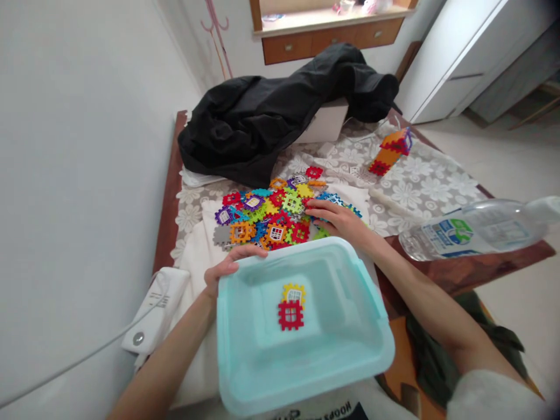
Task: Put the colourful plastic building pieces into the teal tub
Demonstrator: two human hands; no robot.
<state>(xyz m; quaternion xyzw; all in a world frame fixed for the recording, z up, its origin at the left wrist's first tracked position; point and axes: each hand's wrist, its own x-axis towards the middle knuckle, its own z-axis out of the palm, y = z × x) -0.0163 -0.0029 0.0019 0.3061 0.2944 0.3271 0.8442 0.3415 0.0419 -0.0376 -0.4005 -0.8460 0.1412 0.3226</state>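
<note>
Bin [262, 373] betw. both hands, 2 tiles [291, 306] inside. Tile pile [271, 216] under right hand [335, 219], beyond left hand [227, 268]. Bottle [472, 230] right of right hand.

Translucent teal bin [341, 344]: upright, holding one red tile [290, 315] and one yellow tile [293, 293]. Multicoloured tile pile [271, 216] lies just behind it.

Water bottle [476, 233]: blurred, cap end cut off at right edge.
White box [326, 122]: mostly hidden under black jacket [271, 116].
</note>
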